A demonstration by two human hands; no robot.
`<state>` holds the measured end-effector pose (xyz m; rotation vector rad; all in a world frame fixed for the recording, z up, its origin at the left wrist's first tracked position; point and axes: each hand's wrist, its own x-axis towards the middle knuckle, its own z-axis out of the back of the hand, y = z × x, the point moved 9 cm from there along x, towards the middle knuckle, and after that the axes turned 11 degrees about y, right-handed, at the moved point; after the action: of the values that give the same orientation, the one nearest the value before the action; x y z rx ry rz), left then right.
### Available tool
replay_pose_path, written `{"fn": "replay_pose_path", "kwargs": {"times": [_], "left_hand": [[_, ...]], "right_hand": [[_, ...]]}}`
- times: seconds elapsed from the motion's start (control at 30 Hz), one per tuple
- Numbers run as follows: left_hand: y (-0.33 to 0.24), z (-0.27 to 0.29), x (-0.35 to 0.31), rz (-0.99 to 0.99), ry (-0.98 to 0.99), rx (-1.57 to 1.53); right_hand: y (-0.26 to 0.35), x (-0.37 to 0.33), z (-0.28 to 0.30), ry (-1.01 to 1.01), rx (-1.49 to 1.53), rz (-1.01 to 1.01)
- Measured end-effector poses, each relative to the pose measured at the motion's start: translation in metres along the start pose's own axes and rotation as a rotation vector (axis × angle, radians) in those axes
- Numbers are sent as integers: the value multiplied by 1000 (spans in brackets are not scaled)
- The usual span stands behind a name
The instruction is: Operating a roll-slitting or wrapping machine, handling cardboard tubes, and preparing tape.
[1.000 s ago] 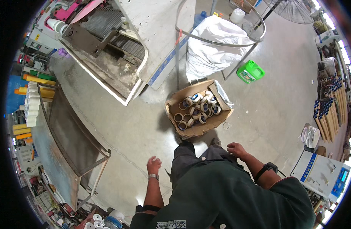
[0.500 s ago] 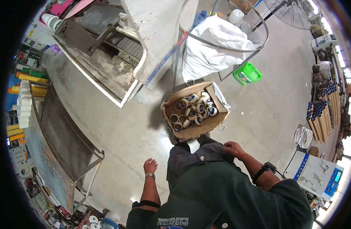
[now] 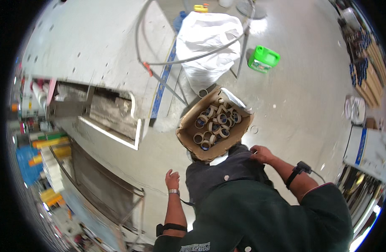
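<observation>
A cardboard box (image 3: pixel 187 133) stands on the floor at my feet, its top uncovered. Inside it lies a loose heap of pale cardboard rings (image 3: pixel 216 121), some blue on the inner face. My left hand (image 3: pixel 172 179) hangs in the air to the left of my thigh, fingers loosely bent and apart, holding nothing. Beside my other thigh is my right hand (image 3: pixel 263 154), its fingers slightly curled and apart against or close to my dark trousers (image 3: pixel 243 161); no object shows in it.
Beyond the box, a white sack (image 3: pixel 209 40) hangs in a metal ring stand (image 3: pixel 170 88). A green jug (image 3: pixel 264 59) is on the floor to its right. Left of it are a large pale machine (image 3: pixel 96 42) and a low metal-framed table (image 3: pixel 104 180). One loose ring (image 3: pixel 254 129) lies right of the box.
My view has turned, so the machine and stand take up more of the left side. I am closer to the box. Both hands remain low at my sides without picking anything up.
</observation>
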<state>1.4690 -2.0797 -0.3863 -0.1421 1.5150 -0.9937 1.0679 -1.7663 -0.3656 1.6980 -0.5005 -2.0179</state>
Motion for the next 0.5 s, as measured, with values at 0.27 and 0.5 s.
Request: {"fn": "replay_pose_path", "kwargs": {"times": [0.27, 0.5], "left_hand": [[-107, -107, 177, -229, 377, 546], [-114, -230, 333, -322, 658, 746]], "right_hand": [[3, 22, -42, -132, -63, -114], [17, 72, -121, -547, 52, 88]]}}
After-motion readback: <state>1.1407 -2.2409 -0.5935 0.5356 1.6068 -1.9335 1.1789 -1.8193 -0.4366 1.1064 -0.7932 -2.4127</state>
